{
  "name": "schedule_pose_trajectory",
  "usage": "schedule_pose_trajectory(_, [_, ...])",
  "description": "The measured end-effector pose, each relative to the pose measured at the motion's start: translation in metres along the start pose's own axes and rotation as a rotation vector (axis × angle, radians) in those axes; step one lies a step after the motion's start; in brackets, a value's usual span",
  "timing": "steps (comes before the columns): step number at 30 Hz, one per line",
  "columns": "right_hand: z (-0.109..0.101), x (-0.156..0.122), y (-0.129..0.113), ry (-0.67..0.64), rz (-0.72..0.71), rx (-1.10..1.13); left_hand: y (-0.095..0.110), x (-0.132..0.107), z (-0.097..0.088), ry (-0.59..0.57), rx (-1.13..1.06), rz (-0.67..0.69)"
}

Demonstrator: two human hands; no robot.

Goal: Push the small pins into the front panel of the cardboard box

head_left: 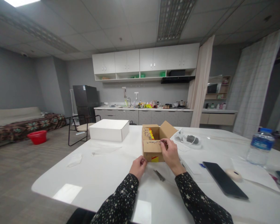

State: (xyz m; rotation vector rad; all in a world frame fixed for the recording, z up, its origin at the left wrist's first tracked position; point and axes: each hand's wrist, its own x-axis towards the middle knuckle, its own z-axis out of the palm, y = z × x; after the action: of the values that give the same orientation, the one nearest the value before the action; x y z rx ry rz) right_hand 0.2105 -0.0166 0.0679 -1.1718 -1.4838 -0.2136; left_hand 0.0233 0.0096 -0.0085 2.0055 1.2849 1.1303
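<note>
A small cardboard box (151, 157) stands on the white table with its flaps up or folded out. Yellow and red tape marks its front and inside. Small shiny bits (151, 142) lie in a row along the front flap. My right hand (171, 155) is at that flap, thumb and finger pinched by the end of the row; what they hold is too small to name. By the box's lower left front corner, my left hand (138, 168) has its fingers curled together, and their content is hidden. A small metal tool like nail clippers (159, 175) lies between my forearms.
A white box (109, 130) stands at the back left. Behind the cardboard box's right side lies a white cable coil (191, 140). At right are a black phone (225, 180), a round beige object (233, 175), papers and a water bottle (261, 147). Tissue (75, 160) lies left.
</note>
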Motion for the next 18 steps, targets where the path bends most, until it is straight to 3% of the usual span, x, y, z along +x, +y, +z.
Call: schedule_pose_trajectory(18, [-0.008, 0.019, -0.006, -0.201, 0.038, -0.077, 0.002, -0.001, -0.001, -0.007, -0.015, -0.011])
